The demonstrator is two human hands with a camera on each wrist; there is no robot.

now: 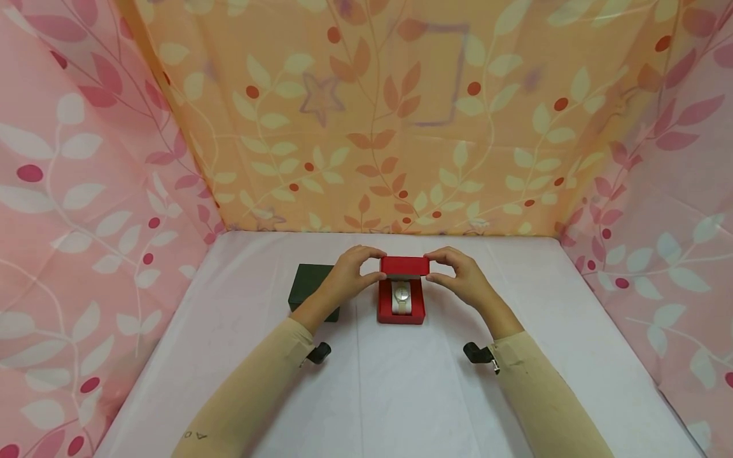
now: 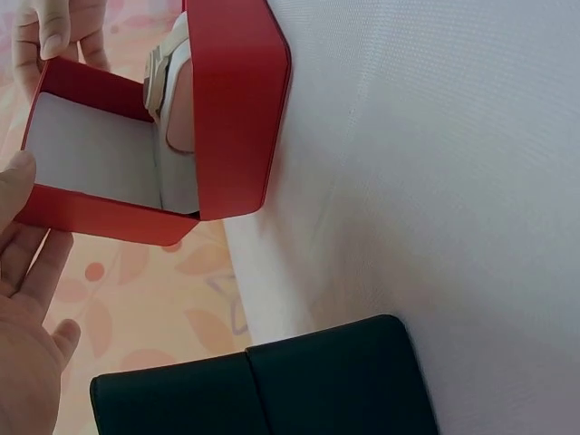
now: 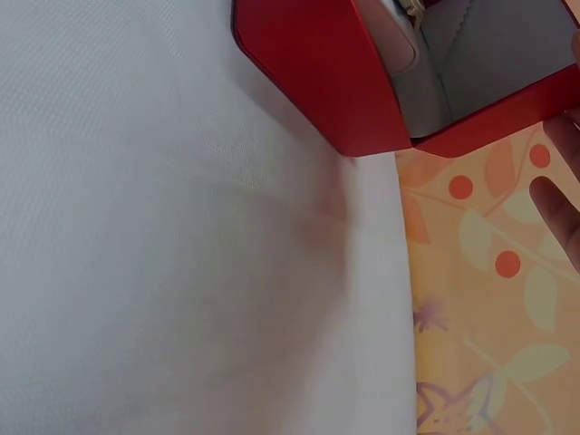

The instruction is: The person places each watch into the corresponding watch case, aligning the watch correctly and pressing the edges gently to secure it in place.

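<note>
A red watch box (image 1: pixel 384 316) rests on the white cloth with its lid (image 1: pixel 404 265) raised. Inside, a wristwatch (image 1: pixel 403 294) with a pale strap sits around a white cushion; from the left wrist view the watch (image 2: pixel 156 77) shows edge-on. My left hand (image 1: pixel 350 272) pinches the lid's left side between thumb and fingers, and my right hand (image 1: pixel 460 277) pinches its right side. The pale inner lining of the lid shows in both wrist views. Only a few fingers of the right hand (image 3: pixel 564 195) are visible in the right wrist view.
Left of the red box stands a closed dark green box (image 1: pixel 309 282), partly behind my left forearm. White cloth (image 1: pixel 401 394) covers the table. Patterned curtains (image 1: pixel 378 127) hang along the back and both sides. A small black camera sits at each wrist.
</note>
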